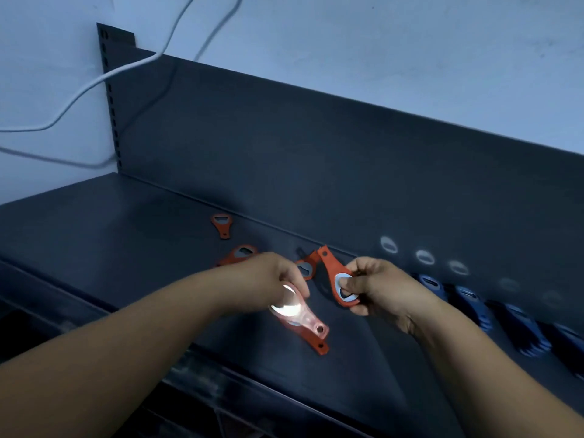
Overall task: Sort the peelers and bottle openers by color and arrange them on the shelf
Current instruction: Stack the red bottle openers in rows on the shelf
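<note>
My left hand [275, 278] grips a stack of orange bottle openers [303, 324] by their metal heads, handles pointing toward me; glare washes out the top one. My right hand [376, 289] pinches another orange bottle opener [333, 276] by its metal head, handle pointing up and away. Three more orange openers lie on the dark shelf [94, 235]: one far back [222, 225], one partly behind my left hand [240, 252], one between my hands [306, 267]. A row of blue openers [474, 306] lies at the right along the back panel.
The shelf's dark back panel [316, 153] rises behind the openers and mirrors the blue ones' metal heads. A slotted upright [109, 90] stands at the back left. White cables [94, 80] hang on the wall. The shelf's front edge [202, 368] runs below my forearms.
</note>
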{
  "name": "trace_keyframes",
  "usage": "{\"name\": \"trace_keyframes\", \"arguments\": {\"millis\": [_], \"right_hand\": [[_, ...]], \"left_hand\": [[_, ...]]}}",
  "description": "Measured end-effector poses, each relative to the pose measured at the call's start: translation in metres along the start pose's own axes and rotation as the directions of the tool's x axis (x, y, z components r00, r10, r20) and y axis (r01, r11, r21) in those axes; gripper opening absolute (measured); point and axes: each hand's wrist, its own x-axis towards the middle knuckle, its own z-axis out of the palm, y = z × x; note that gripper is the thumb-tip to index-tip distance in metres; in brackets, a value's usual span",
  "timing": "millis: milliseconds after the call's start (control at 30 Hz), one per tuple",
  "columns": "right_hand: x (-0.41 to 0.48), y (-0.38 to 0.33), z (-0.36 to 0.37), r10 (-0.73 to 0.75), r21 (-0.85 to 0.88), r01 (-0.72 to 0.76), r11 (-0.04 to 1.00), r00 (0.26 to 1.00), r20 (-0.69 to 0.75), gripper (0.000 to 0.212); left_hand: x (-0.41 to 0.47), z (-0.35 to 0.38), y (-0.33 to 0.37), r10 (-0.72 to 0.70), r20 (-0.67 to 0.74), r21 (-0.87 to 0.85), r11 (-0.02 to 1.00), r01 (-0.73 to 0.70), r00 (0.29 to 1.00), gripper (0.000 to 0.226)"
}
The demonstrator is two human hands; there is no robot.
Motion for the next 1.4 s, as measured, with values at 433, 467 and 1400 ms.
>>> {"name": "trace_keyframes", "arguments": {"millis": [433,467,1400], "right_hand": [[-0.03,0.017,-0.008,-0.022,0.092,0.031,0.995,0.995,-0.098,0.013],[-0.031,0.016,-0.007,-0.004,0.15,0.017,0.989,0.996,-0.09,0.014],[-0.058,0.041,0.009,-0.353,-0.69,0.281,0.667,0.935,0.039,0.039]], "left_hand": [[0.01,0.014,0.003,-0.101,0.062,0.427,0.902,0.065,0.993,0.02],[0.01,0.015,0.001,-0.103,-0.003,0.401,0.911,0.095,0.995,0.022],[-0.004,0.07,0.019,0.218,-0.175,0.448,0.886,-0.119,0.96,0.014]]}}
